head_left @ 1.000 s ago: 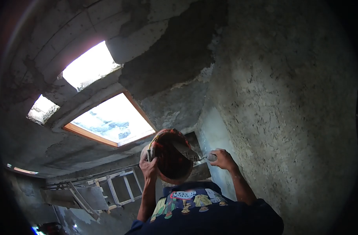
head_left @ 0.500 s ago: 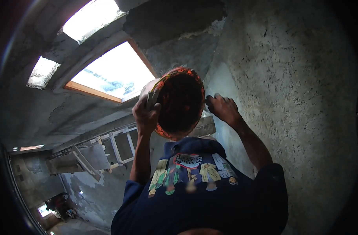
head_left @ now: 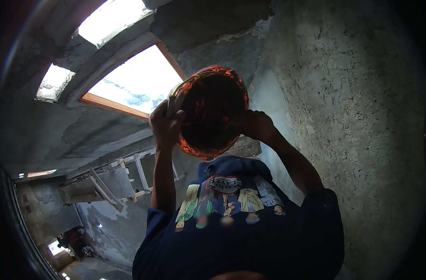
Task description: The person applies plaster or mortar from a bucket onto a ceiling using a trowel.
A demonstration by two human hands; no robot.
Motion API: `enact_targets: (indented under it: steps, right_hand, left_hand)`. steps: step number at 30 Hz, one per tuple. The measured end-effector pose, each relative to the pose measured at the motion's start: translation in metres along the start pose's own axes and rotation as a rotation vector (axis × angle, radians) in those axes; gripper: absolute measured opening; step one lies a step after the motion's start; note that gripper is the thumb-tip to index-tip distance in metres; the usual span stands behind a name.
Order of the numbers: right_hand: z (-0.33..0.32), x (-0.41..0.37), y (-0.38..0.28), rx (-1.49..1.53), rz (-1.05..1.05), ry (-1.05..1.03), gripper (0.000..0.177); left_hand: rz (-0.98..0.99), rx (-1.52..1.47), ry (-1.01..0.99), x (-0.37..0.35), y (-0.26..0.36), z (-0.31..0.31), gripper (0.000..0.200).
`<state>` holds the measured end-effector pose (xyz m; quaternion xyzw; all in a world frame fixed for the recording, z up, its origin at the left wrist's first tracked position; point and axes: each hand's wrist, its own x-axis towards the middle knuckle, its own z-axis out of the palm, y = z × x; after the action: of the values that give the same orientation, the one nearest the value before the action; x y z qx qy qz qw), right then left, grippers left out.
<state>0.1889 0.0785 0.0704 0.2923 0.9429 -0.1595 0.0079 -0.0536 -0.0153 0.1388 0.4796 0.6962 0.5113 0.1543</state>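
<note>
A round bucket is held up in front of me, its orange-red rim crusted with grey residue and its dark mouth facing me. My left hand is closed on the bucket's left side, thumb at the rim. A small pale strip shows between that thumb and the fingers. On the opposite side, my right hand overlaps the rim and the edge of the opening. Its fingers are lost in the shadow of the bucket, and I cannot tell what they grip. The inside of the bucket is mostly dark, with reddish patches.
A rough plastered wall rises close on the right. Behind the bucket is a wood-framed window, with smaller bright openings around it. Lower left, a wooden ladder-like frame and boards stand by a patchy wall.
The bucket has risen slightly and its mouth has turned more toward me. My right hand has moved from beside the rim to overlap the opening; my left hand has kept its hold.
</note>
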Motion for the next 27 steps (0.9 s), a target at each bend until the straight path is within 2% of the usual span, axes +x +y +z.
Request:
enact_targets:
  steps: [1, 2, 4, 8, 11, 13, 14, 16, 19, 20, 22, 26, 27]
  right_hand:
    - [-0.001, -0.002, 0.002, 0.029, 0.093, 0.026, 0.017]
    - [-0.004, -0.005, 0.004, 0.03, 0.09, 0.025, 0.017]
    - [-0.017, -0.009, 0.008, 0.02, 0.27, 0.12, 0.018]
    - [0.0, 0.005, 0.014, -0.09, 0.313, 0.184, 0.019]
    - [0.028, 0.008, 0.011, -0.102, 0.193, 0.181, 0.026]
    - [0.038, 0.001, 0.012, -0.14, 0.027, 0.386, 0.029]
    - [0.04, 0.001, 0.016, -0.133, 0.026, 0.383, 0.029]
    - [0.041, 0.004, 0.023, -0.123, -0.128, 0.282, 0.029]
    - [0.042, 0.009, 0.026, -0.011, -0.236, 0.291, 0.03]
    - [0.042, 0.01, 0.025, -0.008, -0.237, 0.291, 0.03]
    - [0.039, 0.014, 0.02, 0.032, -0.208, 0.117, 0.031]
    - [0.019, 0.016, 0.018, 0.039, -0.193, -0.041, 0.029]
    - [0.011, 0.016, 0.021, 0.043, -0.14, -0.114, 0.027]
  left_hand:
    - [-0.02, -0.036, -0.016, 0.001, -0.001, -0.001, 0.016]
    - [-0.022, -0.035, -0.015, 0.001, -0.005, -0.002, 0.016]
    - [-0.1, -0.144, -0.017, 0.003, -0.013, 0.001, 0.013]
    - [-0.135, -0.242, -0.042, 0.006, -0.012, 0.008, 0.011]
    - [-0.186, -0.362, -0.035, 0.008, -0.008, 0.011, 0.011]
    - [-0.169, -0.369, -0.073, 0.012, -0.017, 0.006, 0.012]
    - [-0.174, -0.363, -0.073, 0.012, -0.019, 0.005, 0.012]
    - [-0.199, -0.378, -0.102, 0.012, -0.016, 0.0, 0.013]
    - [-0.233, -0.353, -0.098, 0.012, -0.016, -0.002, 0.014]
    - [-0.234, -0.35, -0.098, 0.012, -0.016, -0.001, 0.014]
    - [-0.236, -0.408, -0.057, 0.01, -0.016, 0.001, 0.014]
    - [-0.224, -0.385, -0.033, 0.011, -0.021, -0.003, 0.015]
    - [-0.215, -0.33, -0.072, 0.011, -0.026, -0.007, 0.021]
